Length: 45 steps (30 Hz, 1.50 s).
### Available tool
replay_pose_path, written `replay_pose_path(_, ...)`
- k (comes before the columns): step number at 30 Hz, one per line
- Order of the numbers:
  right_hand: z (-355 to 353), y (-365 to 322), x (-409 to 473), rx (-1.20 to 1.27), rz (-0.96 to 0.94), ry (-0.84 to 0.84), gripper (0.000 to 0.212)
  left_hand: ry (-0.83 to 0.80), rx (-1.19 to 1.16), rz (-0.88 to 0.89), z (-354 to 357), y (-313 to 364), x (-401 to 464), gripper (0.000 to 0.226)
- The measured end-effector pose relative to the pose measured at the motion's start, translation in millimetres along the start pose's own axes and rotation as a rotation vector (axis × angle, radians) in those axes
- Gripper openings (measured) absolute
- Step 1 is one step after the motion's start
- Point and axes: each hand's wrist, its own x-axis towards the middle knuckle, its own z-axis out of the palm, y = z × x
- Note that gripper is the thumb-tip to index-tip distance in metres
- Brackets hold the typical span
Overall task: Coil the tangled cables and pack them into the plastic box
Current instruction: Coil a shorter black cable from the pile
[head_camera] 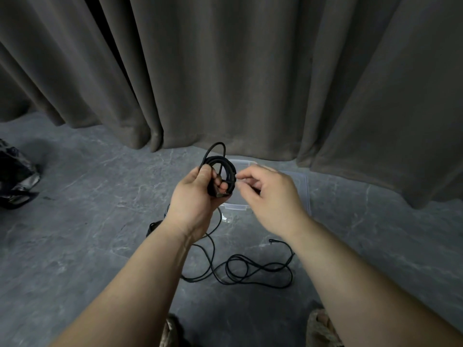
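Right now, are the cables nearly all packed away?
Not yet. Part of one cable is wound: the left hand grips a black coil, and the right hand pinches at its edge. Its loose tail lies tangled on the floor, waiting to be wound. The box behind the hands is mostly hidden; no cable shows in it. Packing is left.

Plastic box (304,186) mostly behind the hands, blurred right-hand fingers (244,180), dark object (15,174) cropped at left edge.
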Motion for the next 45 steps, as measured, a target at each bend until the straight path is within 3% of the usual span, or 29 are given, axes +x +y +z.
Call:
replay_pose_path(5,-13.5,8.6,10.8,0.096,0.041,0.259,0.012,0.029,-0.061,0.015,-1.7,4.4,1.8,0.031)
replay_pose_path(7,-19.7,13.0,11.4,0.074,0.139,0.162,0.017,0.040,-0.055,0.022,-2.2,3.8,2.6,0.031)
replay_pose_path(10,-19.5,5.9,3.9,0.132,0.239,-0.180,0.017,0.038,-0.025,0.029,-2.2,1.0,2.8,0.031)
replay_pose_path(12,-15.3,-1.4,-0.1,0.179,0.220,-0.291,0.013,0.029,-0.012,0.034,-1.1,0.4,2.0,0.031)
replay_pose_path(15,-15.5,-2.9,5.3,0.133,0.091,-0.204,0.010,0.035,-0.033,0.036,-0.9,2.5,1.4,0.031)
replay_pose_path(19,-32.0,9.6,14.9,0.319,0.169,0.047,0.021,0.061,-0.079,0.032,-5.4,8.7,3.1,0.031)
replay_pose_path(21,-33.8,9.6,12.7,0.321,0.215,-0.028,0.022,0.063,-0.075,0.036,-5.1,8.5,3.1,0.031)
replay_pose_path(24,-25.0,-0.4,2.0,0.141,0.237,-0.317,0.019,0.047,-0.024,0.051,-0.5,3.1,1.8,0.030)
replay_pose_path(26,-19.0,-8.2,-1.4,0.082,0.225,-0.417,0.019,0.023,0.030,0.070,0.7,0.5,0.1,0.029)
replay_pose_path(30,-19.6,-11.3,3.7,0.015,0.132,-0.285,0.016,0.016,0.055,0.074,-1.2,0.9,0.3,0.029)
replay_pose_path(35,-35.7,0.4,13.1,0.286,0.149,-0.043,0.024,0.043,0.009,0.059,-0.3,5.6,0.2,0.029)
replay_pose_path(38,-37.4,1.4,11.9,0.341,0.191,-0.099,0.027,0.034,-0.004,0.053,-0.3,5.9,-0.4,0.029)
replay_pose_path(43,-34.1,-9.9,3.9,0.102,0.171,-0.325,0.019,0.007,0.018,0.043,-0.5,2.9,-1.7,0.029)
replay_pose_path(45,-35.2,-11.6,7.1,0.170,0.125,-0.263,0.015,0.000,0.021,0.038,0.2,2.4,-2.5,0.029)
